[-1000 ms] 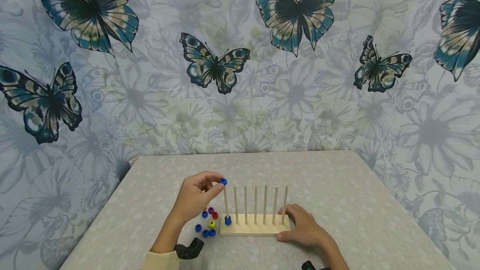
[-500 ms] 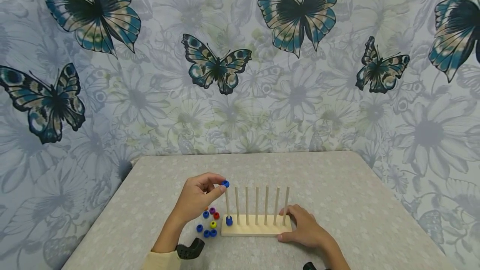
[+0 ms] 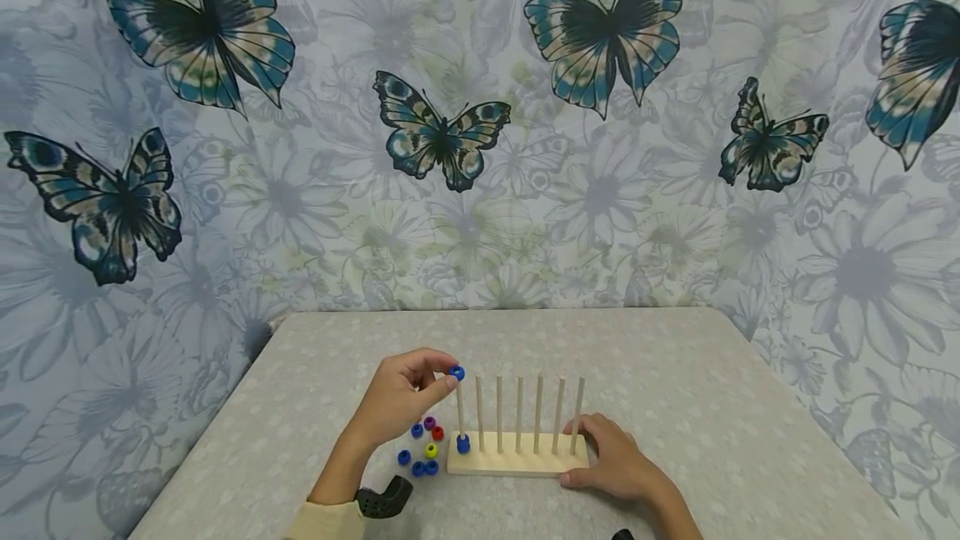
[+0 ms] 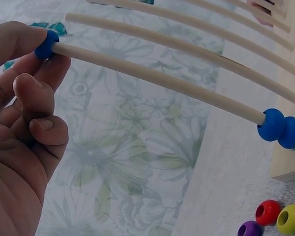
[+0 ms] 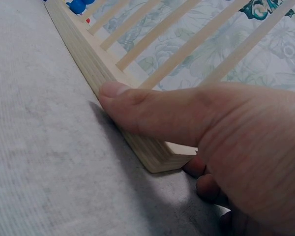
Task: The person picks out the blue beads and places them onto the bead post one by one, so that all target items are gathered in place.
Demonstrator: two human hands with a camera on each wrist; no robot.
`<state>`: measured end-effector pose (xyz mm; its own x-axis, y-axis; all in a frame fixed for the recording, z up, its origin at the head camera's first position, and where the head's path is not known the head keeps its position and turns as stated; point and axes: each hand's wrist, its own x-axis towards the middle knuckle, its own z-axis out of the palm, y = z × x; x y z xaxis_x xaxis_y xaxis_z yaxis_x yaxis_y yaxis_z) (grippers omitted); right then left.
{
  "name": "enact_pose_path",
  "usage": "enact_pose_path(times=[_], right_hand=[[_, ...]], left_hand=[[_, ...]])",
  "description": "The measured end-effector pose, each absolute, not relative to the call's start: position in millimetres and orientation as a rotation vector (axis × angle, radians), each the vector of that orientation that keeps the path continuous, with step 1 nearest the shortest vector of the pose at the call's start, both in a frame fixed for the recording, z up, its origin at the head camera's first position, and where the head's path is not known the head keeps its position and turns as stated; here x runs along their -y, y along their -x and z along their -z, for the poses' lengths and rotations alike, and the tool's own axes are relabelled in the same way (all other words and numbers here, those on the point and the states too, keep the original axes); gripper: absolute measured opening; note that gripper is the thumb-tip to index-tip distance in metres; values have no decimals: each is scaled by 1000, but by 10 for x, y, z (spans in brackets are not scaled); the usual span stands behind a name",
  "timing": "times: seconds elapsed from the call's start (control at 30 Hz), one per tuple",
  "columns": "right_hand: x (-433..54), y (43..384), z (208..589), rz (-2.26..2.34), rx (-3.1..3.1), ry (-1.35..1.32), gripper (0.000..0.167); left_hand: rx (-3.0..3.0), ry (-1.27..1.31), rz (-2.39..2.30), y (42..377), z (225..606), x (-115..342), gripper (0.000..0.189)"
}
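My left hand (image 3: 405, 394) pinches a blue bead (image 4: 47, 44) between thumb and fingertips at the top of the leftmost peg (image 4: 157, 81). In the left wrist view the peg's tip meets the bead's hole. Two more blue beads (image 4: 273, 125) sit stacked at the foot of that same peg. The wooden peg stand (image 3: 517, 463) has a row of several upright pegs, the others bare. At its right end my right hand (image 3: 611, 458) grips the base, thumb on the front edge (image 5: 113, 93) and fingers behind.
Loose beads lie on the table left of the stand: several blue ones (image 3: 418, 468), a red bead (image 3: 437, 433), a yellow bead (image 3: 431, 450) and a purple bead (image 3: 430, 423). A patterned cloth covers the table (image 3: 675, 373); a butterfly-print wall covering (image 3: 480, 257) rises behind it.
The left hand has lowered the blue bead slightly onto the tip of the leftmost peg. The right hand keeps its grip on the stand. The whole head view has shifted a little.
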<state>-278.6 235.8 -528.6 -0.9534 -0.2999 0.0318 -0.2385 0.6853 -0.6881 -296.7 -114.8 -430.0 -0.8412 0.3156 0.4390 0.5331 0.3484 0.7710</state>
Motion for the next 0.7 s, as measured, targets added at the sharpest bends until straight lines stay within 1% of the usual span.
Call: enact_pose_path(times=[0.3, 0.47, 0.7], right_hand=[[-2359, 2788, 5279, 1132, -2813, 474, 56], [-2361, 2789, 5288, 1129, -2813, 486, 56], [-2361, 2782, 5303, 1119, -2818, 506, 57]], left_hand=[[2424, 757, 1498, 2968, 4301, 1144, 14], [2441, 738, 1509, 2875, 4199, 1101, 15], [2455, 743, 1508, 2972, 4325, 1140, 15]])
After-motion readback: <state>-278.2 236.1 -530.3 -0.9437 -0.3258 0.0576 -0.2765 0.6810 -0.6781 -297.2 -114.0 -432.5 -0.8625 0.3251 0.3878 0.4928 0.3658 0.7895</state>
